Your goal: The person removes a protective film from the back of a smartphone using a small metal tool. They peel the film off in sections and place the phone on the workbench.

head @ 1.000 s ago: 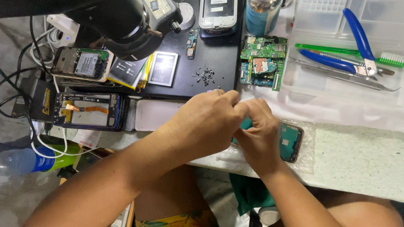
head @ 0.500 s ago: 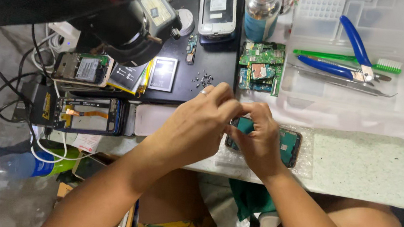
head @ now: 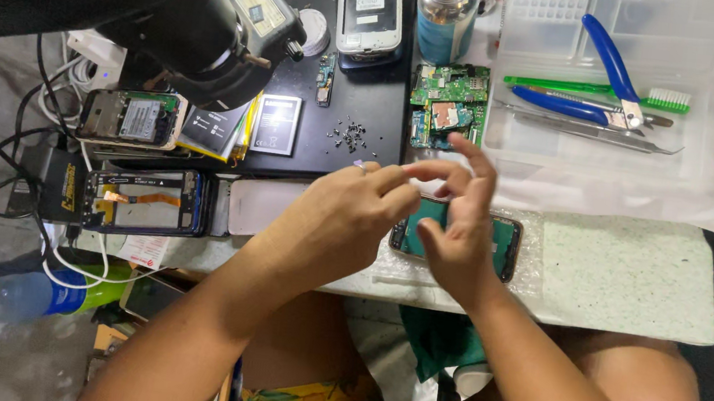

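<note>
An opened phone (head: 505, 241) with a teal-green inside lies flat on bubble wrap at the table's front edge. Both my hands hover over it. My left hand (head: 346, 217) comes in from the left, fingers curled and thumb and forefinger pinched together just above the phone's left end. Whether something tiny sits in that pinch is hidden. My right hand (head: 459, 238) covers the phone's middle, its fingers spread and raised, and its fingertips meet those of my left hand.
A green circuit board (head: 447, 104) and loose screws (head: 348, 133) lie on a black mat (head: 368, 96). A clear tray (head: 700, 51) holds blue-handled pliers (head: 606, 63), tweezers and a green brush. Other opened phones (head: 140, 200), a battery (head: 277, 123), a black scope (head: 172, 22), cables and a bottle (head: 2, 300) are at left.
Both hands have lifted slightly off the phone. My right hand's fingers have spread open and more of the phone's right end now shows.
</note>
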